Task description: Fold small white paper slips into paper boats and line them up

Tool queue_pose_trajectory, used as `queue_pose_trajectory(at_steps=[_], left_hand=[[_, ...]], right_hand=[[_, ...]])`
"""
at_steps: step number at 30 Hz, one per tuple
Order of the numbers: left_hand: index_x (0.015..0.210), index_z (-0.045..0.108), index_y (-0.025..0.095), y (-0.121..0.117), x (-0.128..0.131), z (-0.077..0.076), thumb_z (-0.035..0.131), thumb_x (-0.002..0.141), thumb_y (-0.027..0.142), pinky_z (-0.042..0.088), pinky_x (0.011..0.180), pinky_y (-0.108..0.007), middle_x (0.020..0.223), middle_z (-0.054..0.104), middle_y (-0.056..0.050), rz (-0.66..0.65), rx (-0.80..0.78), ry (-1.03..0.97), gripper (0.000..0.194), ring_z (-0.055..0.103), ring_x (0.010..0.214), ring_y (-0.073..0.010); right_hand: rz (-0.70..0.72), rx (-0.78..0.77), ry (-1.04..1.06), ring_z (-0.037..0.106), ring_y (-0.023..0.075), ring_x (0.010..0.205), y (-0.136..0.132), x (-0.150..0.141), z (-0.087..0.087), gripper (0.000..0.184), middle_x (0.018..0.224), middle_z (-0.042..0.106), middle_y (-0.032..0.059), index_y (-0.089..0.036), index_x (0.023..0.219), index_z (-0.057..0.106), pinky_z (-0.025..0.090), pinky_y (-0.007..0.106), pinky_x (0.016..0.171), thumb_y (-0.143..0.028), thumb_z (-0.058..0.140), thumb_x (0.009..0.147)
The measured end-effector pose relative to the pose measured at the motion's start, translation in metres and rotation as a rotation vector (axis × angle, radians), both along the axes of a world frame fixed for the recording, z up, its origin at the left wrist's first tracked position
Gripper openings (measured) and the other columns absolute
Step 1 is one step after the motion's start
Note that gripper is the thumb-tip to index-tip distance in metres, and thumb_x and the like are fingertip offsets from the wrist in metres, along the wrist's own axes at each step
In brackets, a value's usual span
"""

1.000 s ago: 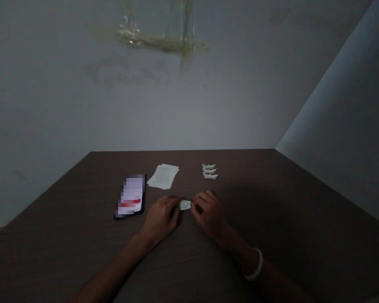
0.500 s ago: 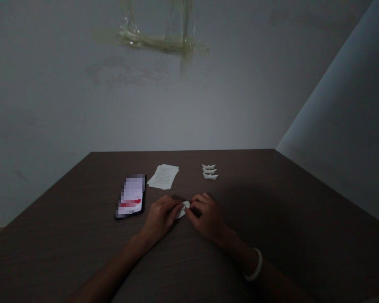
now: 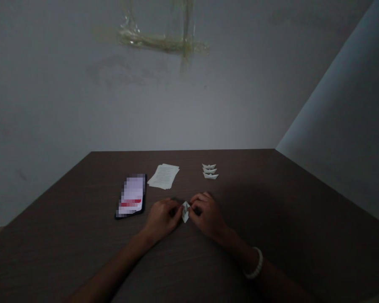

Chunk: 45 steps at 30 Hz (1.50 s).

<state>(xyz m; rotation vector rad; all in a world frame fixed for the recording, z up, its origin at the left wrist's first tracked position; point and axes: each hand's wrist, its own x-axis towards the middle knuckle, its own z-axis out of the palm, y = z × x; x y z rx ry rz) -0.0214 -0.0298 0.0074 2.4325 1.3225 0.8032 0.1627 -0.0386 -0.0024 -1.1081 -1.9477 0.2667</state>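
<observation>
We pinch the small folded paper (image 3: pixel 185 211) between our left hand (image 3: pixel 162 219) and right hand (image 3: pixel 207 216), low over the table (image 3: pixel 303 235). It looks light and easily creased, so fingertips at its edges probably suit best.

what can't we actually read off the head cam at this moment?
- Folded paper piece: mostly hidden between left hand and right hand; its shape and each grip are unclear.
- Phone screen: pixelated, unreadable.
- Paper stack: print too small and dim.
- Three paper boats: too small for fold detail.
- Forearms: cut off by bottom edge.
</observation>
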Motion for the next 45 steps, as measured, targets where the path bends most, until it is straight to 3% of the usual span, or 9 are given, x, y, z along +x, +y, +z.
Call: queue_pose_trajectory(at_steps=[24,26,28,31,36,45], left_hand=[[0.061,0.058,0.016,0.0001,-0.0008,0.0005,0.047,0.090,0.031,0.036,0.055,-0.023,0.059,0.058,-0.001,0.010,-0.003,-0.002,0.034,0.052,0.055,-0.0121],[0.069,0.063,0.016,-0.0011,-0.0016,0.0015,0.048,0.090,0.031,0.039,0.057,-0.023,0.063,0.061,-0.001,0.007,-0.003,-0.044,0.030,0.054,0.057,-0.0125],[0.093,0.067,0.016,-0.0021,-0.0026,0.0015,0.051,0.090,0.032,0.042,0.058,-0.023,0.070,0.064,-0.001,0.013,0.011,-0.106,0.022,0.056,0.059,-0.0128],[0.117,0.061,0.018,-0.0024,-0.0038,-0.0002,0.053,0.090,0.031,0.047,0.063,-0.024,0.082,0.068,-0.002,-0.009,0.038,-0.164,0.030,0.061,0.067,-0.0135],[0.093,0.067,0.017,-0.0006,-0.0036,-0.0038,0.050,0.092,0.026,0.048,0.068,-0.025,0.085,0.071,-0.004,-0.022,0.057,-0.177,0.019,0.064,0.073,-0.0148],[0.089,0.071,0.017,0.0000,-0.0031,-0.0032,0.052,0.091,0.026,0.045,0.059,-0.023,0.078,0.073,-0.002,0.064,0.028,-0.155,0.021,0.064,0.064,-0.0139]], right_hand=[[-0.023,0.002,-0.015,0.055,0.0170,0.081,0.0015,0.0013,0.0003,0.015,0.081,0.063,0.0022,-0.020,0.071,0.059,0.044,0.029,0.076,-0.013,0.061,0.083],[-0.016,0.009,-0.033,0.055,0.0170,0.081,0.0019,0.0019,0.0001,0.013,0.081,0.063,0.0024,-0.020,0.072,0.060,0.043,0.030,0.076,-0.013,0.062,0.083],[-0.002,0.013,-0.055,0.055,0.0173,0.083,0.0018,0.0023,0.0000,0.012,0.083,0.063,0.0026,-0.020,0.073,0.061,0.043,0.030,0.077,-0.013,0.063,0.083],[0.033,0.009,-0.084,0.055,0.0174,0.085,0.0005,0.0027,0.0002,0.012,0.086,0.064,0.0026,-0.020,0.073,0.062,0.044,0.030,0.077,-0.016,0.064,0.084],[0.034,0.025,-0.048,0.056,0.0184,0.086,-0.0017,0.0035,0.0029,0.006,0.087,0.063,0.0029,-0.020,0.079,0.064,0.045,0.031,0.078,-0.016,0.067,0.082],[0.106,0.073,-0.057,0.056,0.0190,0.094,-0.0058,0.0029,0.0038,0.019,0.099,0.062,0.0052,-0.021,0.090,0.069,0.047,0.031,0.083,-0.007,0.060,0.080]])
